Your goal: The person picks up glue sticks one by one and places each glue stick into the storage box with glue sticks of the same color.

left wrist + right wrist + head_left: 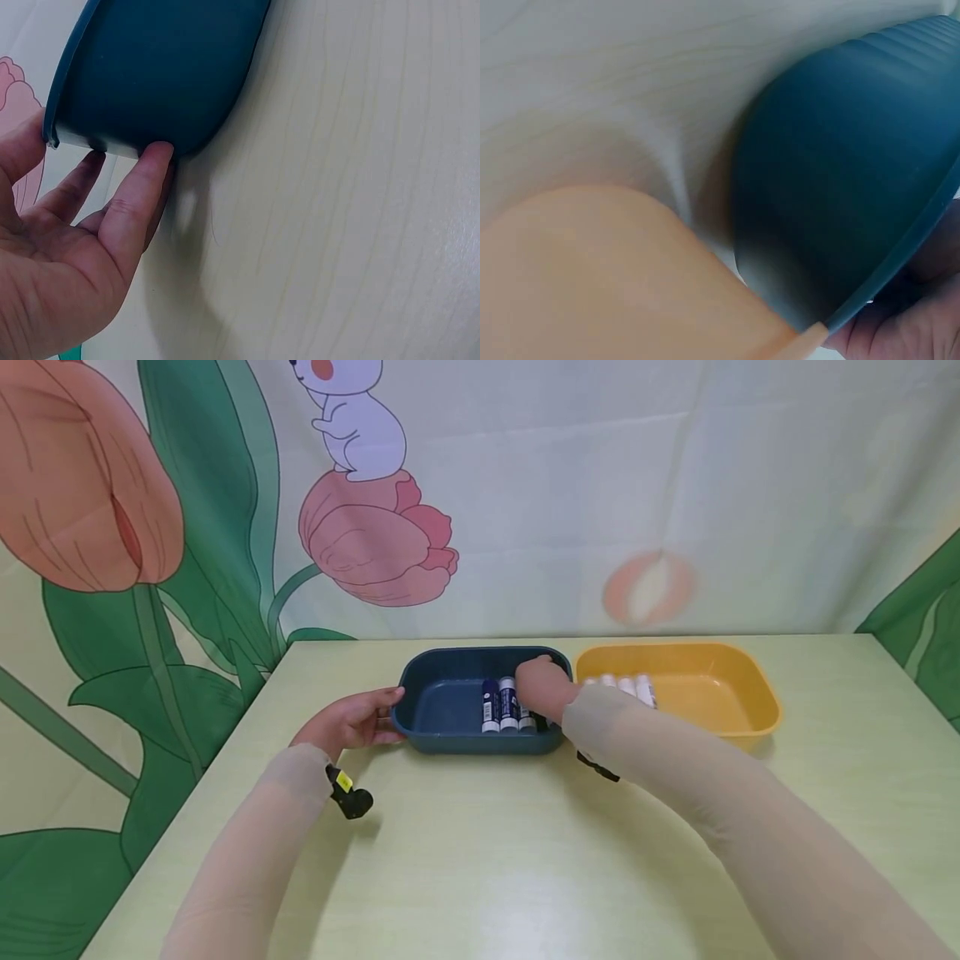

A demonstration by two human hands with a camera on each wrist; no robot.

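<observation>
A dark blue basin [442, 743] stands on the table, with several blue-and-white tubes like glue sticks [508, 703] side by side in its right half. At its left end, my left hand [358, 720] touches the outer wall with extended fingertips, the thumb by the rim; the left wrist view shows these fingers [131, 202] against the wall. My right hand [546, 687] reaches over the basin's right end, above the tubes. Its fingertips are hidden, and in the right wrist view the rim covers part of the hand [922, 322]; whether it holds a tube cannot be told.
Right of the blue basin stands a yellow basin [720, 693], with several white tubes [645, 689] at its left side, partly behind my right sleeve. Both basins sit on a pale wooden table [465, 860]. Behind it hangs a cloth [525, 527] printed with flowers.
</observation>
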